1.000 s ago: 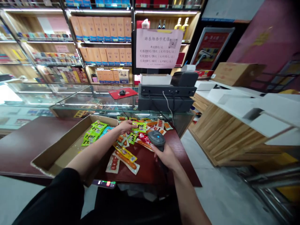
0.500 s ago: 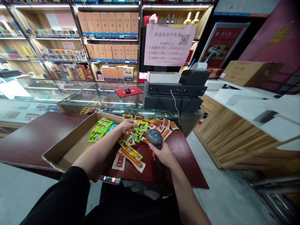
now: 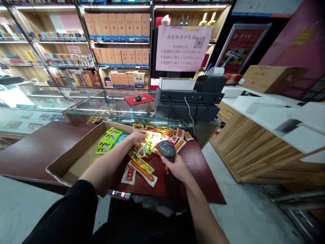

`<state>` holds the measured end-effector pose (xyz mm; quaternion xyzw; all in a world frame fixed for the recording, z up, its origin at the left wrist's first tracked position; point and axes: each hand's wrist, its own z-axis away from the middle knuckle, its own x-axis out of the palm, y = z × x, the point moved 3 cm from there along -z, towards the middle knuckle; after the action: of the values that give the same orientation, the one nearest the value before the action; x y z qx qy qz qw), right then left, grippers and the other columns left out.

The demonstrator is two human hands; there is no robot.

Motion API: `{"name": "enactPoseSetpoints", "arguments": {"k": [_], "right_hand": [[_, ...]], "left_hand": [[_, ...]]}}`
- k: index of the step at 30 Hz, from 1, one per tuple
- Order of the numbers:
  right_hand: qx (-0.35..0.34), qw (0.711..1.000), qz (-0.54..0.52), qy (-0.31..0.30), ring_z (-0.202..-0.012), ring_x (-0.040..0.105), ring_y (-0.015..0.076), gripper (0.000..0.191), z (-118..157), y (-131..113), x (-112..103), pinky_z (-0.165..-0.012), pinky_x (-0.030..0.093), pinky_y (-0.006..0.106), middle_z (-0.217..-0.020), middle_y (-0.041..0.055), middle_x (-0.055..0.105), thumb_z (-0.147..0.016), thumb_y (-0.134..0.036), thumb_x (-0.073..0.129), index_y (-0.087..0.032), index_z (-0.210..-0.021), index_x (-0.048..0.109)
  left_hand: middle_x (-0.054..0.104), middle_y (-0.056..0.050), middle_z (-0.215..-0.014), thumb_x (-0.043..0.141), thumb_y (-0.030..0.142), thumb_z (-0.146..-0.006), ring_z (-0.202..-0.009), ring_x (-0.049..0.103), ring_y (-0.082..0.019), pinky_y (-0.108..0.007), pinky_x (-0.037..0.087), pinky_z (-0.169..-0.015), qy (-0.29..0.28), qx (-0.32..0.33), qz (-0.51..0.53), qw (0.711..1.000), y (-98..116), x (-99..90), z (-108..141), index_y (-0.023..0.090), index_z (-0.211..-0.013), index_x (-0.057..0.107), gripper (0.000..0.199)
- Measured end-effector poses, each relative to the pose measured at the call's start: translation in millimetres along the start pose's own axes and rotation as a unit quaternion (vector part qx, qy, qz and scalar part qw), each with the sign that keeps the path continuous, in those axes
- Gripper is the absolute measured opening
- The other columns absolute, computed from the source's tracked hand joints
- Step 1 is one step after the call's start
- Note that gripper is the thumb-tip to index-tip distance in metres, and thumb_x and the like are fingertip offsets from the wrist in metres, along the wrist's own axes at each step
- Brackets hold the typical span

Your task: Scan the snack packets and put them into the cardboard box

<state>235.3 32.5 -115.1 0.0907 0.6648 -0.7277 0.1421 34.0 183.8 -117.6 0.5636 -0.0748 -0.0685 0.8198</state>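
My left hand [image 3: 139, 136] is closed on the edge of a green snack packet [image 3: 153, 137], which is brightly lit. Wrapped in my right hand [image 3: 177, 167] is the handle of a dark barcode scanner [image 3: 166, 149], its head facing the packet. Under and behind them lies a pile of packaged sausages [image 3: 169, 132]. Nearer to me are a yellow packet [image 3: 141, 162], a long wrapped sausage [image 3: 146, 174] and a small red sausage pack [image 3: 129, 174]. Several green packets [image 3: 109, 140] lie in the cardboard box at the left.
The open cardboard box [image 3: 76, 149] stands on the dark red table [image 3: 200, 176]. Behind are a glass counter [image 3: 114, 105] and a black cash register unit [image 3: 188, 105] with hanging cables. A phone [image 3: 119, 194] lies at the near edge.
A bright light now falls on the green packet in my left hand, and the blue light on the scanner no longer shows. Both hands have hardly moved.
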Motion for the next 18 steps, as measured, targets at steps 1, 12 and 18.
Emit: {"name": "enactPoseSetpoints", "arguments": {"k": [1,12,18], "right_hand": [[-0.001,1.000,0.000,0.000,-0.038,0.056,0.0134,0.035,-0.2,0.3,0.2,-0.039,0.044,0.022,-0.048,-0.0018,0.058,-0.078,-0.052,0.063,-0.018,-0.072,0.054],[0.002,1.000,-0.009,-0.006,-0.036,0.054,0.0128,0.034,-0.9,0.5,1.9,-0.037,0.042,0.022,-0.048,-0.0023,0.058,-0.077,-0.050,0.064,-0.018,-0.078,0.055],[-0.005,1.000,-0.003,-0.013,-0.037,0.056,0.0135,0.034,-2.8,-3.1,3.4,-0.038,0.043,0.023,-0.048,-0.0020,0.059,-0.077,-0.051,0.065,-0.018,-0.080,0.055]], "left_hand": [[0.051,0.005,-0.052,0.090,0.024,-0.045,-0.052,0.051,-0.006,-0.025,0.054,-0.058,0.000,-0.001,-0.001,1.000,-0.5,-0.3,-0.6,0.012,-0.061,0.057,0.039],[0.049,0.007,-0.050,0.091,0.023,-0.039,-0.050,0.048,-0.004,-0.027,0.055,-0.061,0.007,-0.001,-0.001,1.000,1.3,0.3,2.9,0.012,-0.055,0.053,0.043],[0.057,0.003,-0.058,0.090,0.022,-0.043,-0.055,0.052,-0.006,-0.024,0.054,-0.061,0.001,0.003,0.024,1.000,8.9,-3.1,-0.4,0.011,-0.062,0.061,0.036]]}}
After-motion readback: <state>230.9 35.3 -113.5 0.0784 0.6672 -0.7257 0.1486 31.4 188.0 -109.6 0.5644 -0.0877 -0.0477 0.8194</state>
